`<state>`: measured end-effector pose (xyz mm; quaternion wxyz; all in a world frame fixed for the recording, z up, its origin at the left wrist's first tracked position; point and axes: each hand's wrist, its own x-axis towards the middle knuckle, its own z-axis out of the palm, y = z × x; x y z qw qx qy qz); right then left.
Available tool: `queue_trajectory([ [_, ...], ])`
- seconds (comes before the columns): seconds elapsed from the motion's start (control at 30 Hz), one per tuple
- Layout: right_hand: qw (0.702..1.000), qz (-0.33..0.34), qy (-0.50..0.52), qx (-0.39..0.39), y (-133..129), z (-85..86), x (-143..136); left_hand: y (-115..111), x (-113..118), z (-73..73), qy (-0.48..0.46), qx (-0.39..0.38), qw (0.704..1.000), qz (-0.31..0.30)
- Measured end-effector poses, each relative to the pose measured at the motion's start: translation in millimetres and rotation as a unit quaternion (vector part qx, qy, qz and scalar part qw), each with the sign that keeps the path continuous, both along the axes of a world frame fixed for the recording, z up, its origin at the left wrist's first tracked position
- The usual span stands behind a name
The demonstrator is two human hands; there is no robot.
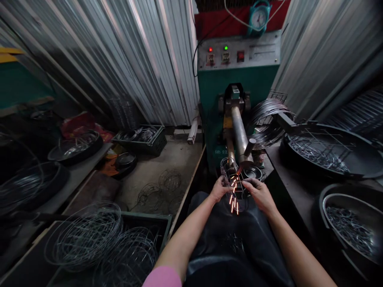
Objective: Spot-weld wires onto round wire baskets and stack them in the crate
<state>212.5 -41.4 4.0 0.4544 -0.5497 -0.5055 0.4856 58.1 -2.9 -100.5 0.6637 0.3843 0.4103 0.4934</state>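
Observation:
Between my hands is a small round wire basket [226, 166], placed at the electrode tip of a green spot welder [209, 91]. My left hand [220, 190] grips the basket's left side with curled fingers. On the other side, my right hand [261, 194] pinches it, or a wire piece on it, between thumb and fingers. Orange sparks [234, 195] fall from the contact point in front of the basket and blur its details. The welder's thick metal arm [240, 127] reaches toward me just above the work. A dark apron [230, 243] covers my lap.
Right of me stand a large black pan [362, 159] of wire pieces and a round tub [320, 211] of bent wires. A wire coil [266, 119] hangs beside the welder. At left, wire frames [86, 235] lie piled on a green crate [167, 223]; more lie on the floor [185, 155].

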Motion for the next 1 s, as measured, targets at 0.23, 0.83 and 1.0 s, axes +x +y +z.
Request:
queue_trajectory([
  [0.23,0.999,0.032,0.033,-0.029,-16,-5.2,8,-10,-4,7.5,0.024,-0.018,1.0,0.006],
  [0.83,0.995,0.06,0.028,-0.072,-32,-5.9,16,-22,-2,24.2,0.0,-0.093,0.996,0.008],
  [1.0,0.999,0.045,0.006,-0.025,-7,1.1,7,-11,1,32.4,0.011,-0.15,0.988,0.022],
])
